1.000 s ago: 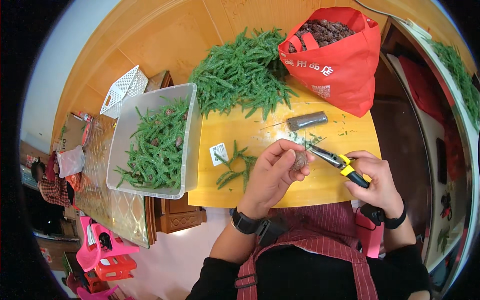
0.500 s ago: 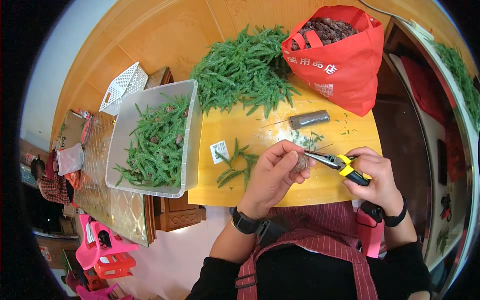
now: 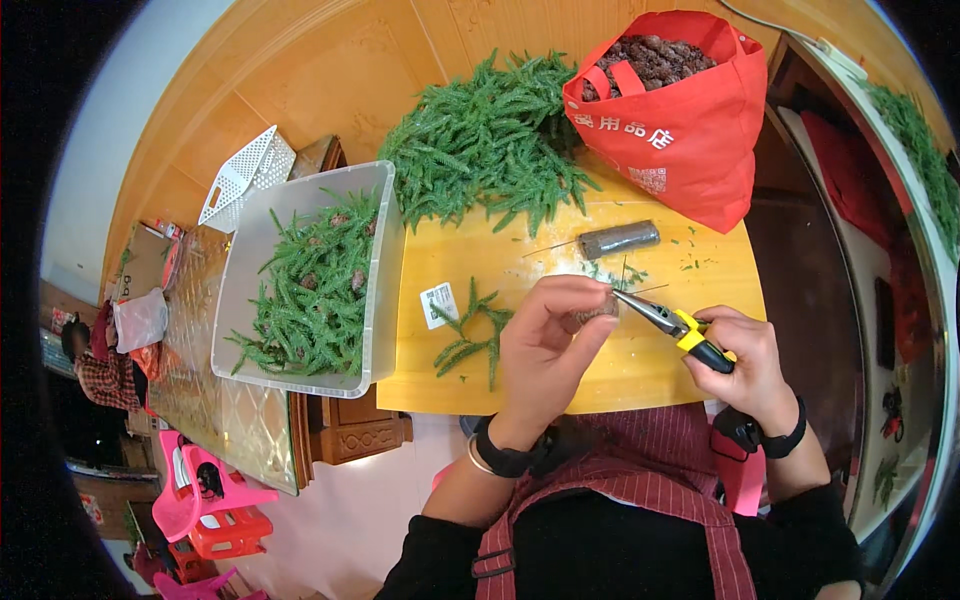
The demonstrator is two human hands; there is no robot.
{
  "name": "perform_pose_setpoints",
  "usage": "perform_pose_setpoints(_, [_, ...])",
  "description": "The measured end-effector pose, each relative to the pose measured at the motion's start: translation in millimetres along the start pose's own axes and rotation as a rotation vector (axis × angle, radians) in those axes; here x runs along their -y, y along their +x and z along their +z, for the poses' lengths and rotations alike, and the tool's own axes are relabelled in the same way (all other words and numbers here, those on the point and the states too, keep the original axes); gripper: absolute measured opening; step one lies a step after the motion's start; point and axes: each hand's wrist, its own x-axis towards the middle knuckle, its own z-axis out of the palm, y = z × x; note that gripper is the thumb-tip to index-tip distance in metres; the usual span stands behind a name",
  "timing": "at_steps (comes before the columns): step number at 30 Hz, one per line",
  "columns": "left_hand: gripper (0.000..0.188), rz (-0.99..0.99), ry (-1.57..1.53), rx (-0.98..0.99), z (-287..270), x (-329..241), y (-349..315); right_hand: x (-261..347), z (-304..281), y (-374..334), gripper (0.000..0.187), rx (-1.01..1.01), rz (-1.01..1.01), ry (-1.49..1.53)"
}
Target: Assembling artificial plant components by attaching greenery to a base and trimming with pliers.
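Note:
A small brown pine cone [image 3: 604, 303] sits between the thumb and bent fingers of my left hand [image 3: 545, 345], which partly hide it. My right hand [image 3: 748, 362] is closed round the yellow-and-black handles of a pair of pliers [image 3: 688, 335]. The pliers' jaws meet the cone's edge, where thin dark wire ends [image 3: 652, 289] stick out. Below my hands is the yellow tabletop [image 3: 640, 375]. A green artificial pine sprig [image 3: 493, 325] lies left of my left hand, beside a white printed tag [image 3: 437, 305]. Beyond the pliers rests a dark wrapped cylinder [image 3: 619, 239] with a thin wire at its left end.
A clear plastic tub [image 3: 384, 270] of green sprigs and pine cones stands at the left. At the back are a heap of green sprigs [image 3: 480, 140] and a red bag [image 3: 690, 160] full of pine cones. A white basket [image 3: 250, 172] and pink chair [image 3: 185, 500] are farther left.
My left hand has turned, its thumb straighter and the cone more covered. The pliers have shifted slightly at the cone, and the wire ends now point a little differently.

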Motion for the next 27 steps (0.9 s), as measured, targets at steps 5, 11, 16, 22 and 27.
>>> perform_pose_setpoints(5, [0.016,-0.5,-0.567,0.084,-11.4,-3.0,2.6,0.7,0.2,1.3,0.023,-0.017,-0.016,-0.002])
perform_pose_setpoints(11, [0.014,-0.272,-0.295,0.083,-6.4,0.7,0.3,3.8,-0.5,2.1,0.023,-0.016,0.017,0.009])
perform_pose_setpoints(16, [0.014,0.235,0.242,0.033,-3.2,1.6,3.9,3.5,-3.1,1.2,0.023,0.039,0.102,0.02])
perform_pose_setpoints(22, [0.016,-0.413,-0.351,0.094,-10.7,-1.2,3.1,1.3,-3.0,1.0,0.023,0.051,0.097,0.028])
perform_pose_setpoints(27, [0.019,-0.245,-0.256,0.055,-5.0,0.1,0.6,3.3,-4.6,1.2,0.023,0.071,0.14,0.041])
